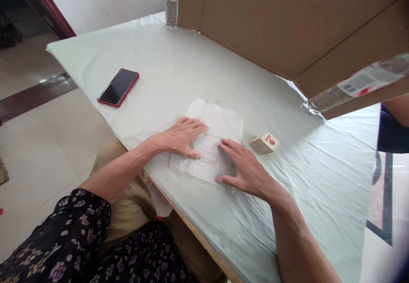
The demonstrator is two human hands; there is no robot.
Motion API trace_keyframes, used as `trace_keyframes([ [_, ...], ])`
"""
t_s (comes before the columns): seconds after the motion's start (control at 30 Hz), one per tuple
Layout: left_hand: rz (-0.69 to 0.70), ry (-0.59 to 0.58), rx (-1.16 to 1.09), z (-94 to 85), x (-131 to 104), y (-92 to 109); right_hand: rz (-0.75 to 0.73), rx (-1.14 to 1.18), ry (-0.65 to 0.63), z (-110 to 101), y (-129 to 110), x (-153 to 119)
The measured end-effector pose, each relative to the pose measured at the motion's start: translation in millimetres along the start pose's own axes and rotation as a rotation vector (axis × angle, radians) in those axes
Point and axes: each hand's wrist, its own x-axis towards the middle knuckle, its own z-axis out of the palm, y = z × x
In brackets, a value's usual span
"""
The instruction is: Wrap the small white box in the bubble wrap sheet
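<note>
A sheet of bubble wrap (211,146) lies flat on the pale green tablecloth in front of me. My left hand (183,136) rests on its left side, fingers stretched out and thumb apart. On its right side lies my right hand (241,168), thumb and fingers spread, touching the edge of the sheet. Neither hand grips anything. Just right of the sheet sits a small cream box (265,142) with a red print on top, close to my right fingers but not touched.
A phone in a red case (119,87) lies near the table's left edge. Cardboard (255,23) stands along the back, with a water bottle (171,1) at its left end and a tilted bottle (354,85) at the right. Part of another person's arm (397,109) shows at far right.
</note>
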Motion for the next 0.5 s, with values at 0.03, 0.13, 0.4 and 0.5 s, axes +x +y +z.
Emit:
trace_keyframes([
  [0.03,-0.004,-0.005,0.000,0.0,0,-1,0.005,0.019,0.052,-2,-1,-1],
  [0.13,0.011,0.000,-0.007,0.5,0,-4,0.089,0.051,0.301,-14,2,-3],
  [0.4,0.042,0.027,-0.030,4.4,-1,-7,0.513,-0.032,0.444,-24,67,-17],
  [0.5,0.045,0.028,-0.040,4.8,-1,-8,0.544,0.013,0.440,-17,82,-21],
])
